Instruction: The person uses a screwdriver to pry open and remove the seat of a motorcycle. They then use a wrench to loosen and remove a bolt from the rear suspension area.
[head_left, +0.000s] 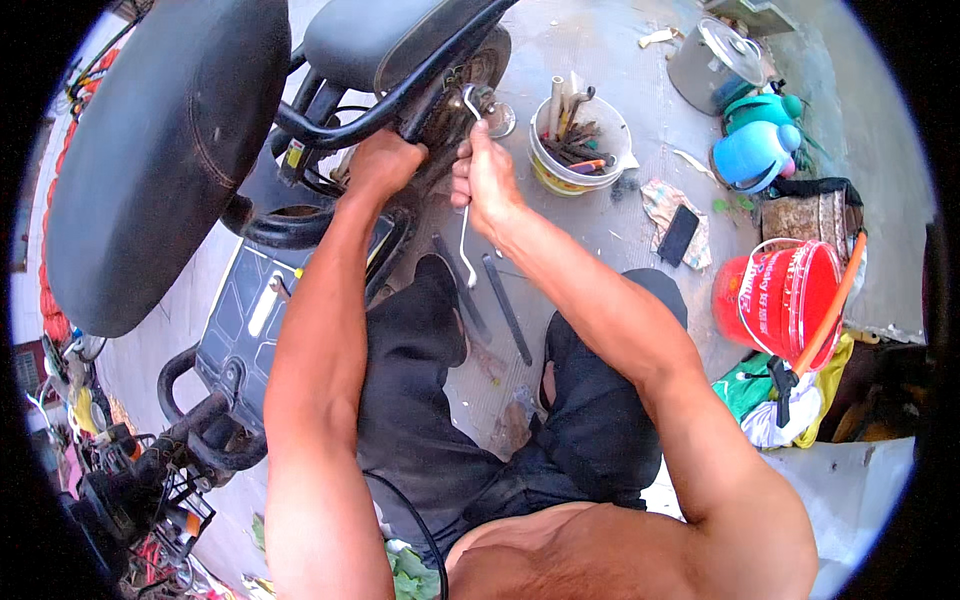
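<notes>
A dark electric scooter (330, 215) with black padded seats (165, 150) stands at my left, its wheel (490, 60) toward the far side. My right hand (490, 182) is closed round the shaft of a long silver wrench (463, 240). The wrench's upper end bends toward the metal parts beside the wheel hub; whether it sits on a nut I cannot tell. My left hand (385, 162) is closed at the scooter's lower frame, close to the wheel; what its fingers grip is hidden. Below the wrench, a flat dark bar (508, 308) lies on the floor between my feet.
A white bucket of tools (580, 150) stands just right of the wheel. Farther right are a phone (679, 235) on a cloth, a lidded metal pot (715, 65), a blue jug (752, 155) and a red bucket (780, 300). A small wrench (280, 289) rests on the scooter's footboard.
</notes>
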